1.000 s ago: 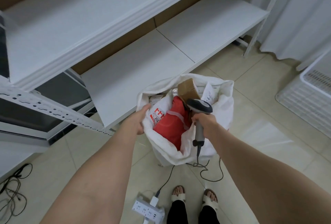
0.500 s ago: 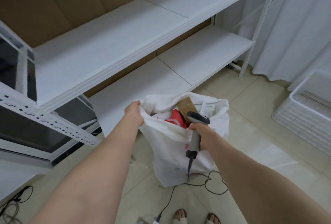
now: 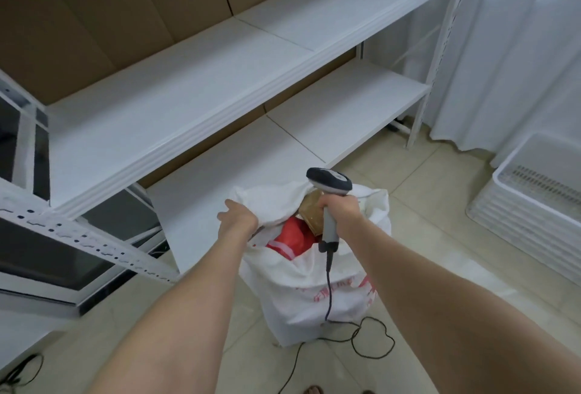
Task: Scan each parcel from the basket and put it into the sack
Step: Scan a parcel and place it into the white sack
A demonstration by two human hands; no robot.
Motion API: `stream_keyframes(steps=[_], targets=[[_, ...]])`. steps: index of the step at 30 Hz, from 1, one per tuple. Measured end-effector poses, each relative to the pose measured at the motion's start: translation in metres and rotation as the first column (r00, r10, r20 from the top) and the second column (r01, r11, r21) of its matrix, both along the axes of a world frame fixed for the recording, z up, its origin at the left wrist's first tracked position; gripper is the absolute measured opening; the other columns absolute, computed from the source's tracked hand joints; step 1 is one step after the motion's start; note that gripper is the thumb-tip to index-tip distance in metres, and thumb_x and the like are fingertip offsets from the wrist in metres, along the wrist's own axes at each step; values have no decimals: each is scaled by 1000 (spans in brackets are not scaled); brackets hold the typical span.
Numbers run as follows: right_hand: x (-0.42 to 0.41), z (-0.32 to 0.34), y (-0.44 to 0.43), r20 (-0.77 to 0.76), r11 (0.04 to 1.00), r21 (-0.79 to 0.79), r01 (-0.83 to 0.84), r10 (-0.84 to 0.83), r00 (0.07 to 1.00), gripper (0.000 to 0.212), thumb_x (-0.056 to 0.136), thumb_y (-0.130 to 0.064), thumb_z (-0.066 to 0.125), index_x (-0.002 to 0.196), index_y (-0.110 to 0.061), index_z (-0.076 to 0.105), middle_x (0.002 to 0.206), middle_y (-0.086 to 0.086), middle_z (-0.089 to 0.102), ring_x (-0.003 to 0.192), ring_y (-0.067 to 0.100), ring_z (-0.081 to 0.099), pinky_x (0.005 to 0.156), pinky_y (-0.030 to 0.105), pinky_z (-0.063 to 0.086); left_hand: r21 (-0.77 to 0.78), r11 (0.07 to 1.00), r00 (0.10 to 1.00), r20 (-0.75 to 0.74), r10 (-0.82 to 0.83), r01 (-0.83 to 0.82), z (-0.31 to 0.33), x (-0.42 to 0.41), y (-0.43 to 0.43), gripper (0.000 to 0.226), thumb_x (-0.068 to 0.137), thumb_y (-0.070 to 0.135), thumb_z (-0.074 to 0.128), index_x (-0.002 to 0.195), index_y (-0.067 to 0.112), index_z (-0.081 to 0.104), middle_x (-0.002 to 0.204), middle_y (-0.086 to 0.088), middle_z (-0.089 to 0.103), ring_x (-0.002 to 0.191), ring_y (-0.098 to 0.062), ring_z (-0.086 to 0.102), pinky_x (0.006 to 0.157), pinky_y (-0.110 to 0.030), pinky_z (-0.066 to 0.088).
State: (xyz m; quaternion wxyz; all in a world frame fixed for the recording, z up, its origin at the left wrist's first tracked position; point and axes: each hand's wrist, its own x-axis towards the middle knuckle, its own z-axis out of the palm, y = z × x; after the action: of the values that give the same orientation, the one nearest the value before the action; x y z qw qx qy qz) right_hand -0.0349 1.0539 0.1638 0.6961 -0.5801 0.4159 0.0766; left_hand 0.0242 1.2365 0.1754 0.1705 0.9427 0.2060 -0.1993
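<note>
Head view: the sack (image 3: 314, 296), white with red print on its front, stands upright on the tiled floor (image 3: 440, 236) just beside the lower board of a white shelf unit (image 3: 220, 85). The left hand (image 3: 237, 216) grips the sack's left rim, its fingers curled into the cloth. The right hand (image 3: 341, 209) is clamped round the grey handle of the scanner (image 3: 328, 184), which it holds above the sack's mouth with the dark head uppermost. The scanner's cable (image 3: 328, 286) hangs from the handle base down the sack's front and loops on the floor.

2 parcels show inside the open mouth: a red parcel (image 3: 290, 238) and, touching it on the right, a brown parcel (image 3: 311, 214) partly hidden behind the scanner handle.

The basket (image 3: 518, 223), white and slatted, stands on the floor at the right edge, well apart from the sack. A white curtain (image 3: 518, 47) hangs behind it.
</note>
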Motion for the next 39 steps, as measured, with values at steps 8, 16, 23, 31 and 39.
stream_keyframes(steps=[8,16,23,31,39], targets=[[-29,-24,-60,-32,966,137,219,-216,976,22,79,-8,64,97,-7,51,89,15,54,78,32,58,78,44,54,227,939,959,-176,-222,259,-5,11,-46,58,84,16,57,138,8,37,141,-18,32,130,-30,34,102,-35,37],[-20,-75,-88,-160,923,152,354,-330,930,11,87,-2,59,90,-6,50,76,10,48,67,23,49,58,33,42,40,845,835,-184,-518,533,-62,75,-118,55,92,26,48,141,8,32,141,-17,35,126,-32,43,102,-39,42],[4,-148,-102,-241,865,156,476,-434,868,5,84,-6,65,86,-6,60,95,17,64,77,28,61,74,40,53,-22,775,745,-261,-615,632,-151,142,-175,63,97,44,34,149,12,19,153,-17,26,140,-36,25,112,-47,27],[48,-195,-109,-282,822,263,506,-436,855,25,84,-17,68,106,-8,64,103,15,69,96,32,67,88,45,55,-261,808,713,-382,-589,528,-205,166,-194,70,97,47,42,150,7,21,153,-16,29,137,-31,34,111,-35,29],[92,-165,-100,-200,910,299,286,-234,952,33,78,-15,67,110,-8,62,110,18,67,102,36,64,92,53,52,-309,866,906,-28,-421,393,-167,187,-203,36,89,11,48,124,12,59,120,-10,62,108,-29,58,87,-29,44]])
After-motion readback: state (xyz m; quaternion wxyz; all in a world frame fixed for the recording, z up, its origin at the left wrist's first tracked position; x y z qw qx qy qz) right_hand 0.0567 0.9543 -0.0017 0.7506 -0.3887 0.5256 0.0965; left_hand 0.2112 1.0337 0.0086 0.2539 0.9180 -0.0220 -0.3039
